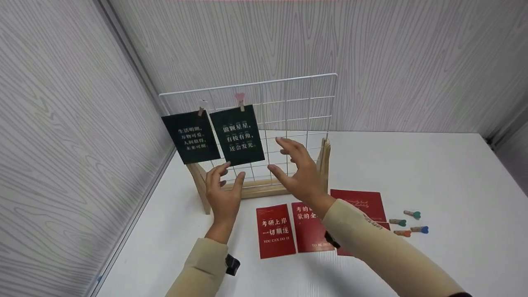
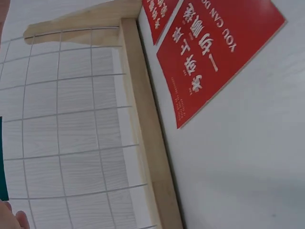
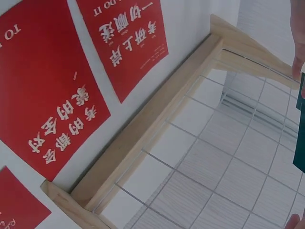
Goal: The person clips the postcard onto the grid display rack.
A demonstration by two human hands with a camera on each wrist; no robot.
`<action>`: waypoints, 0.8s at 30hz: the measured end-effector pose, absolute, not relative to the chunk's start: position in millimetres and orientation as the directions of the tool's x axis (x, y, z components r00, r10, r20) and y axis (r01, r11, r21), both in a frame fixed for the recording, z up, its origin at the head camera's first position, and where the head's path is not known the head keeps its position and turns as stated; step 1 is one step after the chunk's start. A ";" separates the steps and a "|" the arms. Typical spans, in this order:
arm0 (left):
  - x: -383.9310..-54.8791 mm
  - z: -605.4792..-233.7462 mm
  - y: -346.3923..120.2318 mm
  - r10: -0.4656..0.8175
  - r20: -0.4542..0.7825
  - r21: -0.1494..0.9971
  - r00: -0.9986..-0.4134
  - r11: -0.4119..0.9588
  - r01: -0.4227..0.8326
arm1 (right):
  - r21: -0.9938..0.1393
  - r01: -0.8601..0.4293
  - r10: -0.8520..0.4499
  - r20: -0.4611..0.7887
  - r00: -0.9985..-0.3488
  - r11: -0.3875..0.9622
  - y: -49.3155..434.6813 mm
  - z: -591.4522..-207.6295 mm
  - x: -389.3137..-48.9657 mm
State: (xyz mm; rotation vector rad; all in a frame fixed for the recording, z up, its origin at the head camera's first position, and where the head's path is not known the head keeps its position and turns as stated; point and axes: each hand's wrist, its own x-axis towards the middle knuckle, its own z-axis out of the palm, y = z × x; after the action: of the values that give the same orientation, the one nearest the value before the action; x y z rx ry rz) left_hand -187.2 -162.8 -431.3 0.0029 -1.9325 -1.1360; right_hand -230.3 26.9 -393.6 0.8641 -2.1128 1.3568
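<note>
Two dark green cards with white writing hang side by side on a white wire grid rack (image 1: 288, 80) with a wooden base (image 1: 264, 191). A small clothespin with a white top (image 1: 201, 111) grips the left card (image 1: 173, 128); one with a pink heart (image 1: 241, 104) grips the right card (image 1: 245, 159). My left hand (image 1: 224, 199) is held with relaxed fingers, its index fingertip right at the right card's lower left corner. Thumb and fingers apart, my right hand (image 1: 304, 175) hovers in front of the grid, right of that card, holding nothing.
Red cards lie on the white table before the rack: one at left (image 1: 276, 247), one in the middle (image 1: 311, 237), others (image 1: 363, 202) partly behind my right sleeve. Several heart-topped clothespins (image 1: 419, 229) lie farther right. Wood-grain panels (image 1: 392, 66) stand behind and left.
</note>
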 end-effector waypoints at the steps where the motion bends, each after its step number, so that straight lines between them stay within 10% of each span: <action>1: -185.1 -436.1 -161.6 -0.393 0.671 0.711 -0.629 0.583 0.393 | -0.615 -0.723 -0.253 0.680 -0.689 0.314 29.3 -397.3 -229.3; 24: -163.6 -495.2 -139.1 -0.184 0.450 0.759 -0.874 0.595 0.265 | -0.693 -0.571 -0.318 0.474 -0.821 0.441 88.0 -471.7 -211.0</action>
State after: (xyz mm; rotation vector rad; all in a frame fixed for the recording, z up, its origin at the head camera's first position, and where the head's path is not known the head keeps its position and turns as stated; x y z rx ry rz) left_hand -163.6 -139.1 -495.2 -0.0644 -2.3345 -1.2240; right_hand -211.0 88.0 -471.7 0.7671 -2.4226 1.3220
